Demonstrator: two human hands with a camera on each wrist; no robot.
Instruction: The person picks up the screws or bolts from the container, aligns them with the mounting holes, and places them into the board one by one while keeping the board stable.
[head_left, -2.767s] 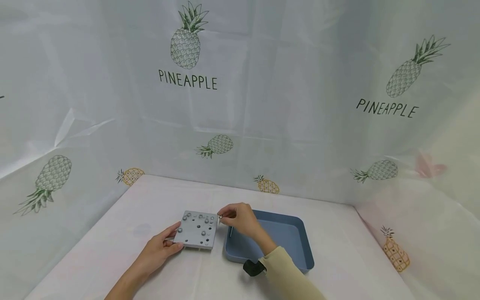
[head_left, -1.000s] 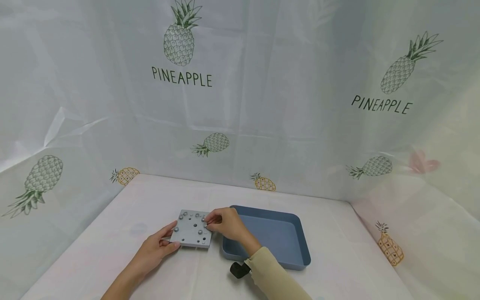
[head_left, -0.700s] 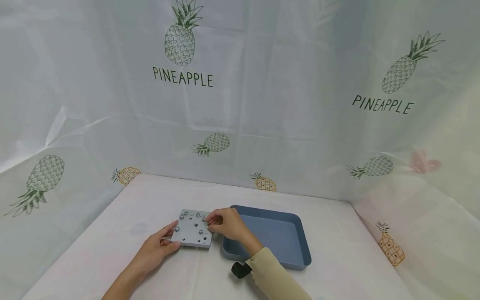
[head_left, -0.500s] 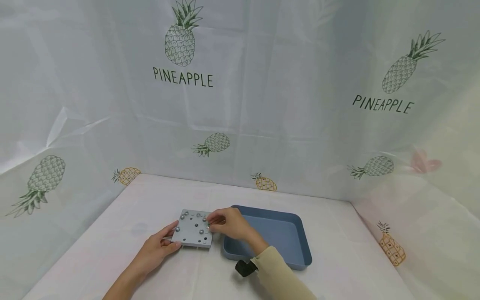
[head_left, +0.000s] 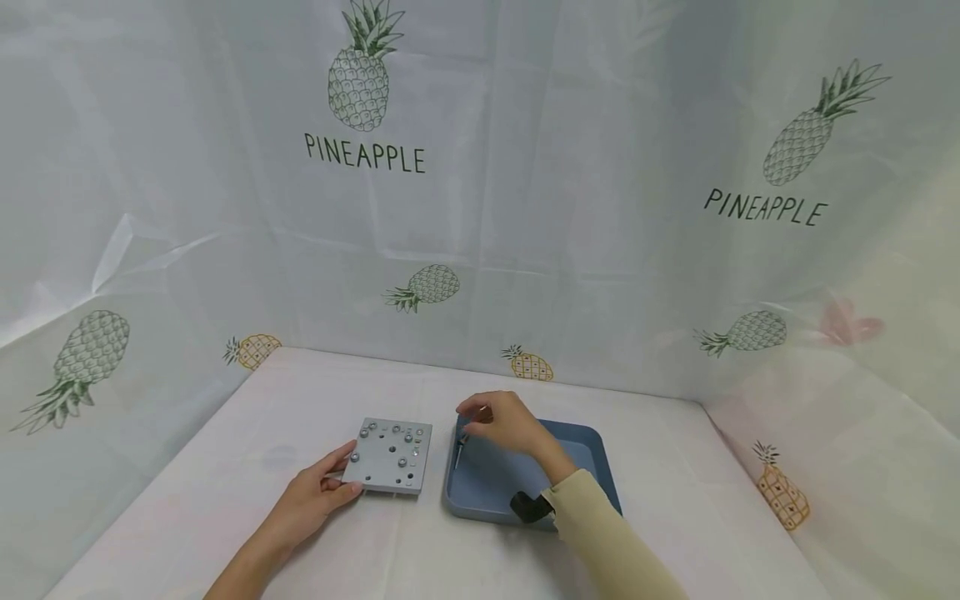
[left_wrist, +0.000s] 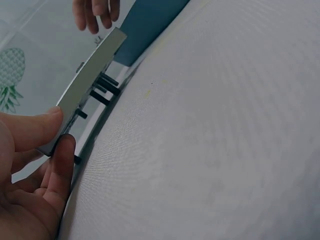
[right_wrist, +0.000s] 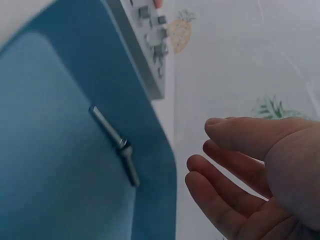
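Blue tray (head_left: 495, 492) below, free right hand (head_left: 510, 421) above

The tray stands on the white table (head_left: 712, 500), just right of the grey metal plate (head_left: 381, 472); the left hand (head_left: 318, 496) grips the plate's left edge between thumb and fingers; the right hand, the nearer one to the screw (right_wrist: 106, 126), holds nothing, its fingers loosely parted over the tray's far left corner; the screw lies in the tray beside its left wall, below the fingertips and towards the person, long axis roughly near to far, head farthest; its shank is shiny and threaded; what the darker length (right_wrist: 131, 171) past the head is, I cannot tell.
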